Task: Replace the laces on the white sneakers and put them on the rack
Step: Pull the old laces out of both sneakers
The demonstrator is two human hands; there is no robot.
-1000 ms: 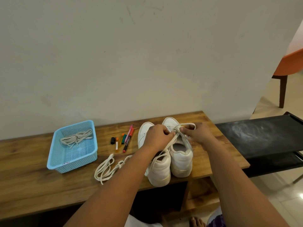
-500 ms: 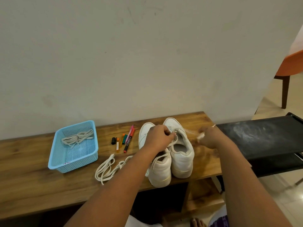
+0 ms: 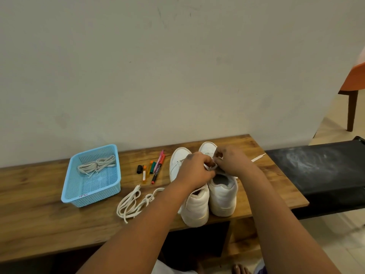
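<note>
Head view, step in hand: lacing the right-hand sneaker (image 3: 222, 191) of the white pair; by my reading the lace is being worked at the upper eyelets, so this shoe looks nearly laced
Left hand (image 3: 194, 171): centre of the frame, fingers curled, pinching the lace at the shoe's throat and lying over the left-hand sneaker (image 3: 195, 206)
Right hand (image 3: 231, 161): just right of the left one, fingertips meeting it, curled on the same lace; the exact eyelet is hidden by the fingers
Lace end (image 3: 257, 157): a free tip lies on the bench (image 3: 39, 204) right of the right hand, pointing toward the rack
Where the sneakers lie: side by side, heels toward the camera, at the bench's near edge, directly under both hands
Loose lace (image 3: 136, 202): bundled on the bench left of the shoes, apart from both hands
Basket (image 3: 91, 176): light blue, left of centre, holding another lace bundle (image 3: 96, 166)
Markers (image 3: 153, 168): between basket and shoes
Rack (image 3: 320, 167): black shelf at the right edge, beside the bench
Next move: probably draw the lace snug and even the ends; whether the left-hand sneaker is laced I cannot tell
</note>
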